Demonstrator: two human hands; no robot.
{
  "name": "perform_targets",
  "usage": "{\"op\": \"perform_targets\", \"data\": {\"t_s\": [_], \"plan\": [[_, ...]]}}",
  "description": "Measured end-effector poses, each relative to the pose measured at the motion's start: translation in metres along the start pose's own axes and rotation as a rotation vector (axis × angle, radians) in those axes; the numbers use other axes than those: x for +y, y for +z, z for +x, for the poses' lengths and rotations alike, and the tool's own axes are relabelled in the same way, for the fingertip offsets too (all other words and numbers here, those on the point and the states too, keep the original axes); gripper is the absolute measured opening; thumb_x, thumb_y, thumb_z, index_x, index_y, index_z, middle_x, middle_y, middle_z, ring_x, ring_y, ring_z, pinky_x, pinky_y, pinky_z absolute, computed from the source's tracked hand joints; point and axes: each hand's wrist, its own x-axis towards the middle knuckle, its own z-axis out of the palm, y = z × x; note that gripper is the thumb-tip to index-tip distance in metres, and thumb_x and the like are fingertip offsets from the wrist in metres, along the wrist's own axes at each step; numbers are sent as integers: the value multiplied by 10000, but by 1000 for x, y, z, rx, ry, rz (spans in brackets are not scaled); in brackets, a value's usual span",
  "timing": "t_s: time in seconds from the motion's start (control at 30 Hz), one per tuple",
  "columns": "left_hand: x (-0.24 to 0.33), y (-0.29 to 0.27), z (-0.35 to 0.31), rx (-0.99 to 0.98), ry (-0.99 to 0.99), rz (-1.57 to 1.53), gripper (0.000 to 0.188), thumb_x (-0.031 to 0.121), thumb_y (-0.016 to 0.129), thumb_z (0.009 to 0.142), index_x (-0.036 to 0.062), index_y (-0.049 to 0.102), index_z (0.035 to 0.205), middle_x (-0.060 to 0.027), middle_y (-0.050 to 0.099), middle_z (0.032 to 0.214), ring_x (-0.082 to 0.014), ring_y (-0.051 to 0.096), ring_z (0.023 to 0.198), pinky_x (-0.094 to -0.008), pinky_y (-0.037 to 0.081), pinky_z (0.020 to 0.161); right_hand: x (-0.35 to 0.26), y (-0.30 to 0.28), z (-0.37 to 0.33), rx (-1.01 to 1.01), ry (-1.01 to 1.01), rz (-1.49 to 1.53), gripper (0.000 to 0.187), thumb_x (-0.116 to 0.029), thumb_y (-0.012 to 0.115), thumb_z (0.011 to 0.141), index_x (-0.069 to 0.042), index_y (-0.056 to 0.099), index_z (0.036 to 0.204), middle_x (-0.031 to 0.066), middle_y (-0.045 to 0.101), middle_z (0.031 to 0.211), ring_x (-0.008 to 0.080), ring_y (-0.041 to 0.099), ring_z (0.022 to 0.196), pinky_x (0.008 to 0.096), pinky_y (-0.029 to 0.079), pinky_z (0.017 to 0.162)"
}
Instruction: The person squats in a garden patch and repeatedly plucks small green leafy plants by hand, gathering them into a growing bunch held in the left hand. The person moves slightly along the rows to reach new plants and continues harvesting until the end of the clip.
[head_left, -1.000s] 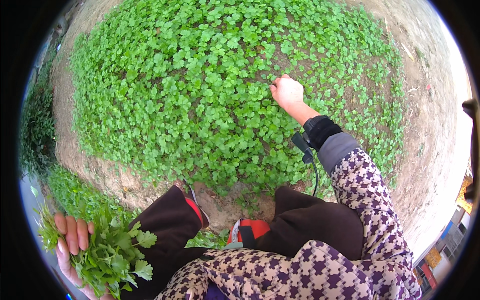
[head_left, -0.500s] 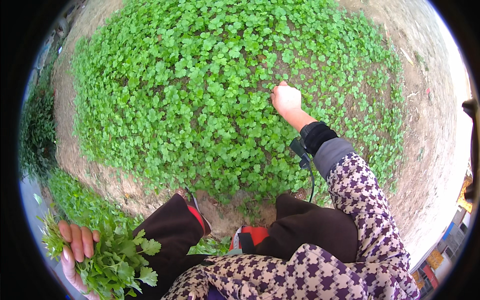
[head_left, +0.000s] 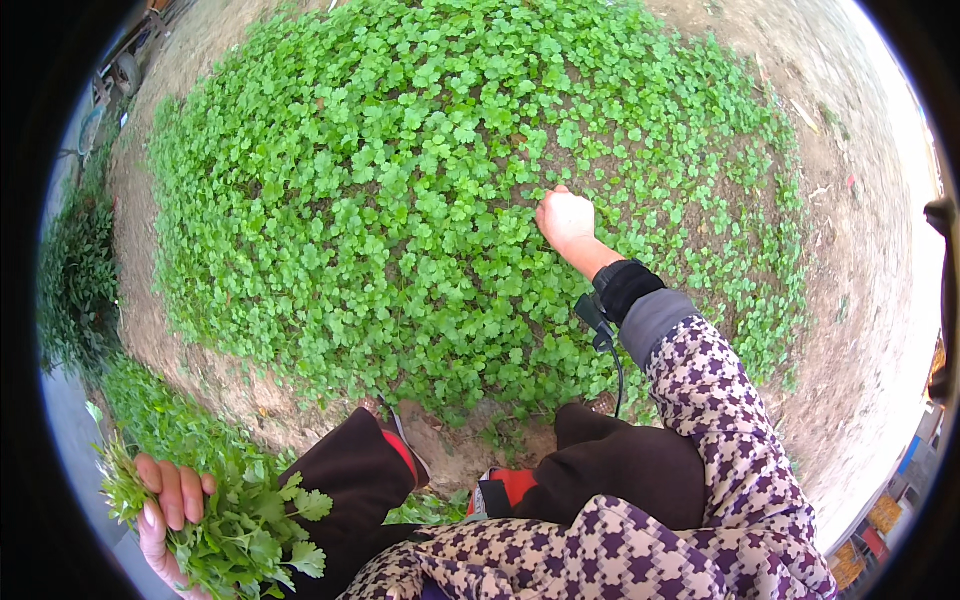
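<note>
A bunch of picked coriander point(head_left: 245, 535) is gripped in my left hand point(head_left: 175, 500) at the lower left. Its cut stems stick out on the outer side of the fingers, and its leaves spread toward my leg. My right hand point(head_left: 566, 217) is reaching down into the growing coriander patch point(head_left: 400, 230), right of its middle. Its fingers are curled in among the leaves, with the back of the hand upward. Whatever they grip is hidden beneath the hand.
Bare soil point(head_left: 850, 330) borders the patch on the right. My shoes point(head_left: 515, 485) stand on soil at its near edge. More low green plants point(head_left: 160, 400) grow at the left, below a dark bush point(head_left: 75, 300). A black device point(head_left: 593, 312) with a cable hangs by my right wrist.
The view has shifted slightly. My right hand appears a little lower and stays closed at about the same spot in the plants. My left hand still holds its bunch, slightly further right in the picture.
</note>
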Motion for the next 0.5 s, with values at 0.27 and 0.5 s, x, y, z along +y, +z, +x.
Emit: {"op": "perform_targets", "data": {"t_s": [0.27, 0.5], "plan": [[1, -3, -6, -10, 10, -26, 160, 175, 549, 943, 93, 433, 1017, 31, 370, 757, -106, 392, 707, -298, 404, 832, 10, -33, -27, 101, 108, 416, 259, -308, 633, 808, -79, 716, 897, 118, 688, 915, 273, 666, 740, 346, 531, 715], [2, -5, -17, -101, 27, -44, 154, 164, 529, 952, 73, 456, 1052, 33, 366, 764, -108, 381, 720, -292, 380, 829, 65, -56, -78, 198, 291, 904, 221, -234, 690, 820, -41, 706, 927, 18, 674, 766, 85, 555, 639, 253, 474, 642]]}}
